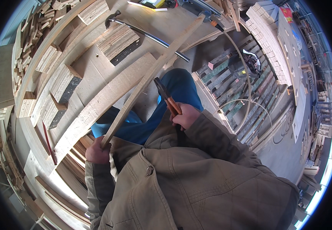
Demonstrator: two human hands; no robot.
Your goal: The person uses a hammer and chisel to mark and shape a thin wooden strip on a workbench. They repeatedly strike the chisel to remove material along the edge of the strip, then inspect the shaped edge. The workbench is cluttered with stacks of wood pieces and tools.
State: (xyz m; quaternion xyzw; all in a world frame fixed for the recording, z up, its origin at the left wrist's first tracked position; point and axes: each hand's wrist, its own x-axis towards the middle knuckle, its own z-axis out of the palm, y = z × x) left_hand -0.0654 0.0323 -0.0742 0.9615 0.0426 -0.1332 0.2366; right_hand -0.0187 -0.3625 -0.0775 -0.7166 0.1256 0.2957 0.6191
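My left hand [97, 150] is closed round the near end of a long, narrow wooden strip [134, 93]. The strip slants up and away to the right across my lap. In my closed right hand [189, 116] is a pair of pincers [166, 96] with orange-brown handles and a dark metal head. The head points forward and left, just right of the strip. Under the strip, a wide wooden board [108, 94] runs over the workbench. A hammer [146, 35] with a long metal shaft lies beyond, its head on a stacked wooden block [117, 42].
More wooden blocks [61, 94] stand along the bench to the left, with a thin red tool [49, 145] near them. Offcuts [37, 28] are piled far left. On the right lies a slatted pallet [235, 80], crossed by a hose [248, 88]. Stacked timber [269, 42] stands behind it.
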